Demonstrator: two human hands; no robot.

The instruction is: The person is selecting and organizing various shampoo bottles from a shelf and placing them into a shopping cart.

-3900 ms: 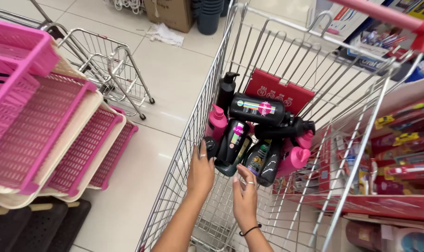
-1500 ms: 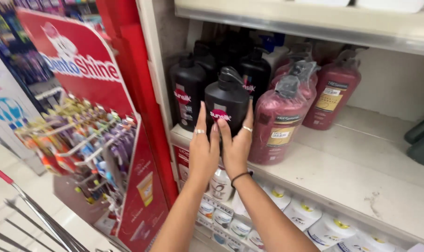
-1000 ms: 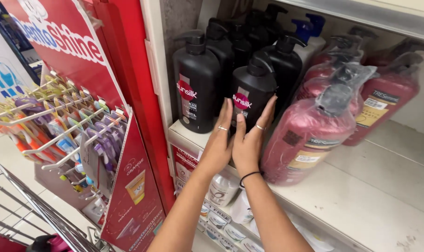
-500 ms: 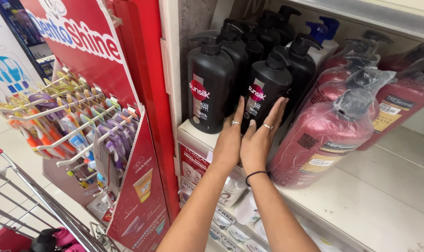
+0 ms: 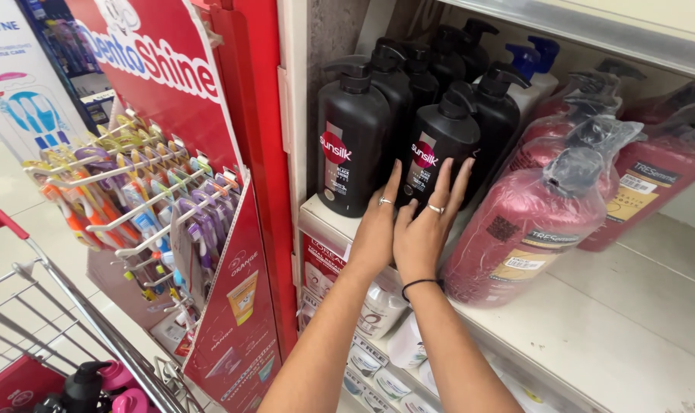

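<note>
Both hands are flat against 1 black pump bottle [image 5: 439, 149] at the front of the white shelf [image 5: 592, 321]: left hand [image 5: 376, 229] and right hand [image 5: 426, 226] side by side, fingers spread open, pressing rather than wrapped around. Pink bottles [image 5: 527, 222] sit just beside it.

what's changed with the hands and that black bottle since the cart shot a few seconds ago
Both hands left the cart for the shelf. The left hand and right hand have pushed the black pump bottle back into line beside the front black bottle. The pink bottles stayed put.
</note>
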